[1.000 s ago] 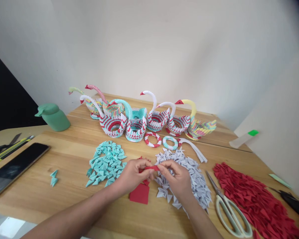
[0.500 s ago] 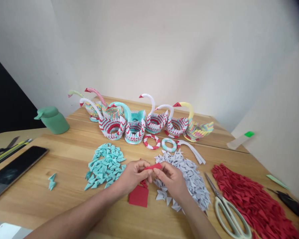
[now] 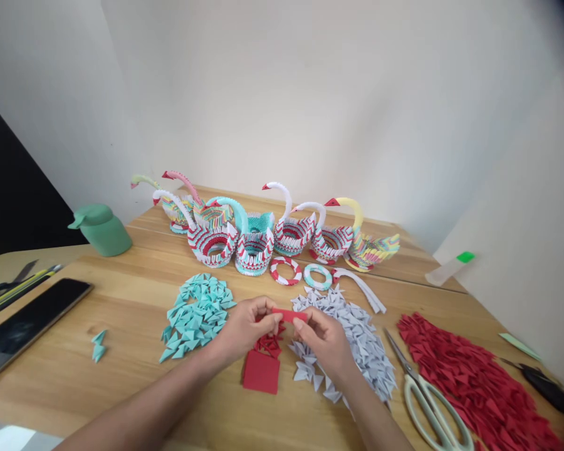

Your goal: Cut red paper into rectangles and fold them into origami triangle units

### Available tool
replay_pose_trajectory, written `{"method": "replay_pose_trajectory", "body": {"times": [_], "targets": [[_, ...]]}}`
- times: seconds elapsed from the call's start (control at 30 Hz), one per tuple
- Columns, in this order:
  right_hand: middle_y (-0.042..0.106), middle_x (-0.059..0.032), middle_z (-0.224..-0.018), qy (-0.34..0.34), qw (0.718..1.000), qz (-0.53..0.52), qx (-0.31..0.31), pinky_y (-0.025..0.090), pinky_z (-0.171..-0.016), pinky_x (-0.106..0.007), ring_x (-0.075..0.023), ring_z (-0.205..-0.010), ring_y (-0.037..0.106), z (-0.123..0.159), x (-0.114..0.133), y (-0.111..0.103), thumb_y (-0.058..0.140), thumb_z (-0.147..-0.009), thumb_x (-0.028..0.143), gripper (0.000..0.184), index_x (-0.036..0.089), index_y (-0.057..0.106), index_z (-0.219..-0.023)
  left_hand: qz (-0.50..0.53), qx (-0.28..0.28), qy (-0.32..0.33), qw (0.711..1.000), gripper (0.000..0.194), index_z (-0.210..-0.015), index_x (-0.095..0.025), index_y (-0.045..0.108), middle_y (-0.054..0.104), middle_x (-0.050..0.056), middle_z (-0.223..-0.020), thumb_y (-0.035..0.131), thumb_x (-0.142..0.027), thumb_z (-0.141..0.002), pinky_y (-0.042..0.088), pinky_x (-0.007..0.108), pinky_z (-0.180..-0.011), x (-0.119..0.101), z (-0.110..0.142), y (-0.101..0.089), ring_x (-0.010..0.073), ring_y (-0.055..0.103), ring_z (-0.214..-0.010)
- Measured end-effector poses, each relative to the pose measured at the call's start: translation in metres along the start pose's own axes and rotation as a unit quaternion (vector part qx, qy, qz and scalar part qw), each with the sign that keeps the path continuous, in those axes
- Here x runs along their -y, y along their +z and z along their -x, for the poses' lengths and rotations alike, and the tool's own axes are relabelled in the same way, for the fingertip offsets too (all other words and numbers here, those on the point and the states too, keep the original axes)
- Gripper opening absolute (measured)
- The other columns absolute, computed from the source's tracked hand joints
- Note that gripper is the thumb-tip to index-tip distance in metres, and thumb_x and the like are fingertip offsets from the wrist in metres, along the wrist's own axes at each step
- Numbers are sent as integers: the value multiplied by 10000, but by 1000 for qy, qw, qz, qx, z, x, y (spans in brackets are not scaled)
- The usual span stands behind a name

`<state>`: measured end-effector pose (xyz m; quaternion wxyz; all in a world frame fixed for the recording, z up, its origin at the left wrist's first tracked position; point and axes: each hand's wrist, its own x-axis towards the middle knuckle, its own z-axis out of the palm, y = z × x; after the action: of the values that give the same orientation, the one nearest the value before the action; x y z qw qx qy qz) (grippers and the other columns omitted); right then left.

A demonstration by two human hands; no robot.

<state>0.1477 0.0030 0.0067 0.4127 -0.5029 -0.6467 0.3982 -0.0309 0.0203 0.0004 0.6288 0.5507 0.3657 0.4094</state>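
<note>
Centrally, a red paper strip [image 3: 289, 315] is held above the table [image 3: 136, 376], directly between the left hand [image 3: 247, 327] and the right hand [image 3: 326, 341]. Each grip is closed, thumb against fingers, on one end, so neither hand is nearer. The strip's long axis runs crosswise from hand to hand, its right end tipped slightly toward the wearer; neither end forms a distinct point. Nearer the wearer lies a stack of red paper [image 3: 262, 371], with turquoise folded pieces [image 3: 195, 322] to the left and grey ones [image 3: 369, 344] to the right
</note>
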Motion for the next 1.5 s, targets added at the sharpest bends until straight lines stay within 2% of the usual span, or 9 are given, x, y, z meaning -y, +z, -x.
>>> {"method": "replay_pose_trajectory", "body": {"times": [0.17, 0.27, 0.33, 0.43, 0.97, 1.23, 1.33, 1.43, 1.5], "targets": [[535, 30, -551, 3, 999, 25, 27, 379, -515, -218, -118, -522, 476, 2, 3, 2, 519, -847, 361, 277, 188, 528, -631, 69, -49, 3, 996, 363, -769, -132, 539, 596, -2, -634, 680, -464, -728, 415, 222, -598, -3, 0, 1, 94, 521, -579], [508, 39, -539, 2, 999, 23, 27, 360, -508, -215, -111, -509, 447, 2, 3, 4, 511, -850, 365, 277, 191, 510, -635, 103, -30, -17, 994, 353, -816, -121, 572, 621, 14, -673, 701, -435, -720, 427, 227, -606, -1, 2, 5, 98, 539, -590], [505, 39, -544, -3, 999, 33, 20, 355, -516, -214, -111, -520, 444, 2, 3, 5, 520, -845, 362, 272, 189, 513, -635, 101, -19, -28, 994, 337, -749, -105, 591, 625, 27, -666, 710, -419, -715, 419, 219, -586, 0, 2, 7, 89, 526, -568], [509, 36, -555, -5, 999, 41, 15, 359, -531, -215, -113, -537, 448, 3, 3, 6, 526, -841, 364, 274, 188, 515, -631, 99, -32, -37, 994, 340, -657, -98, 597, 625, 37, -641, 706, -413, -719, 415, 215, -574, 1, 3, 7, 86, 516, -554], [499, 35, -555, -1, 999, 48, 16, 356, -520, -221, -112, -526, 445, 2, -3, 7, 520, -845, 383, 291, 188, 514, -629, 163, -35, -25, 986, 246, -693, -93, 645, 661, 61, -682, 651, -319, -791, 428, 213, -599, 1, 4, 2, 101, 554, -586], [466, 44, -548, 0, 999, 37, 28, 352, -522, -219, -108, -524, 427, 2, -6, 7, 515, -845, 380, 293, 192, 484, -623, 172, -50, -26, 983, 257, -663, -104, 621, 644, 57, -658, 616, -322, -799, 424, 242, -631, -4, 4, 3, 125, 557, -600], [467, 44, -542, -3, 999, 46, 23, 344, -519, -219, -107, -522, 421, 2, -6, 6, 515, -843, 376, 297, 194, 475, -612, 176, -75, -11, 982, 246, -661, -104, 613, 626, 48, -640, 606, -307, -799, 410, 236, -615, -4, 3, 1, 115, 537, -577], [484, 41, -541, -3, 998, 56, 16, 347, -526, -222, -110, -524, 438, 2, -6, 6, 508, -847, 370, 298, 193, 480, -608, 201, -99, 7, 974, 273, -760, -108, 626, 625, 43, -660, 563, -364, -832, 404, 239, -599, -4, 2, 1, 115, 534, -566], [490, 40, -541, -4, 998, 60, 11, 346, -527, -221, -109, -524, 442, 1, -7, 7, 504, -849, 365, 298, 192, 482, -607, 206, -95, 2, 974, 349, -842, -112, 630, 636, 53, -691, 505, -438, -862, 411, 251, -601, -4, 3, 2, 127, 549, -575]]}}
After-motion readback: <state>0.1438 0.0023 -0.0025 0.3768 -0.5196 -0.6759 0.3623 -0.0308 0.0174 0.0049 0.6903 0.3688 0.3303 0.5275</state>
